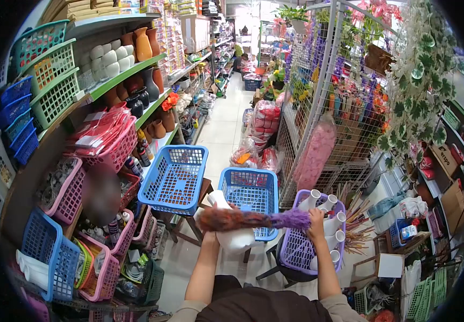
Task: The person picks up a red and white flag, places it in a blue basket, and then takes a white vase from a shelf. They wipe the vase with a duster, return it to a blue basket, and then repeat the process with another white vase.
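Duster (248, 219) stretches leftward from the right hand (316, 224), fingers closed around its purple end.

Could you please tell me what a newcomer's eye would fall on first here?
Probably the orange-and-purple duster in the right hand, crossing in front of the white vase at the left hand. Next, perhaps, the two blue baskets just beyond, and the purple basket to the right, holding more white vases.

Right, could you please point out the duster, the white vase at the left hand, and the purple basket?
Duster (253, 219): head view, middle of its fluffy length.
White vase (236, 239): head view, on its wide body.
Purple basket (297, 250): head view, bare mesh.
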`<state>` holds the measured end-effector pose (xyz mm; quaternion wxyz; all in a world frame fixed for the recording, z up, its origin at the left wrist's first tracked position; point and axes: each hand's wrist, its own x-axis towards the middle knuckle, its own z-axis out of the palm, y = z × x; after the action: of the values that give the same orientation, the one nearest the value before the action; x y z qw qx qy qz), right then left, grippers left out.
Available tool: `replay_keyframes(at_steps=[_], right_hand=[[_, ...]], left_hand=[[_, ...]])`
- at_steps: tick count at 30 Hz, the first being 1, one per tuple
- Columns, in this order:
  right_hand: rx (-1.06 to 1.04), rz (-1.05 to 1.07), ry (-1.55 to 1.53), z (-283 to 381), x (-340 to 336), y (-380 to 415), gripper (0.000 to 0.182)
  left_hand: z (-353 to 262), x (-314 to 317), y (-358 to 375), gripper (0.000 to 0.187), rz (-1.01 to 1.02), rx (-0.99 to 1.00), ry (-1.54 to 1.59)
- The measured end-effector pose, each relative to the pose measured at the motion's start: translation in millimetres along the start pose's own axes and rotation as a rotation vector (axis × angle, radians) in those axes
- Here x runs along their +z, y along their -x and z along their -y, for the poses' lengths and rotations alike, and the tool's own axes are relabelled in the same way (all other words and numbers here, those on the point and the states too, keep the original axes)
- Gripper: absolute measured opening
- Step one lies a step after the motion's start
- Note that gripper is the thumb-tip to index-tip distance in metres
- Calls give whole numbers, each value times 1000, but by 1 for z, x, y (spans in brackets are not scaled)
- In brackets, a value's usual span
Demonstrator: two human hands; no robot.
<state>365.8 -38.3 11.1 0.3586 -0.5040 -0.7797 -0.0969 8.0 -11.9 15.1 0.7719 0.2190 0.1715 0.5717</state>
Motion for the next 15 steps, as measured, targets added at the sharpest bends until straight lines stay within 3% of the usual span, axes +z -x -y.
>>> replay_keyframes(at_steps=[3,7,10,15], right_hand=[[79,135,25,8,-15,-7,27],[109,81,23,-6,17,-4,29],[249,48,171,8,28,-10,31],[163,40,66,2,18,3,25]], left_hand=[[14,-6,8,58,3,11,52],[22,-10,-1,59,1,5,116],[16,9,-30,59,-8,4,164],[15,-9,-28,60,-19,17,256]])
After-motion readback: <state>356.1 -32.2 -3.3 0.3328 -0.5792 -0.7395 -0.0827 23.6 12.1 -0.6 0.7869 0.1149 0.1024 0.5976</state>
